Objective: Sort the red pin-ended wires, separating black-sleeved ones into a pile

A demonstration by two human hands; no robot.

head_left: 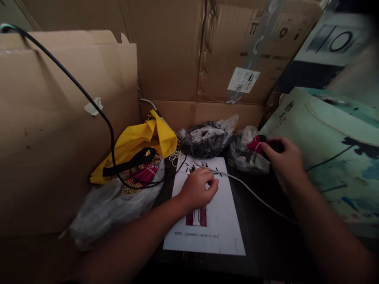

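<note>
Dark tabletop [260, 225]: printed sheet [220, 225], clear plastic bags [207, 139] behind it, white cable [251, 190] trailing right.

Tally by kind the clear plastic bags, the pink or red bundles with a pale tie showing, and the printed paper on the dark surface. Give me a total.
Clear plastic bags: 3 (left bag, middle bag, right bag)
Tied bundles: 2 (pink bundle, red bundle at the right hand)
Printed sheet: 1
Total: 6
</note>
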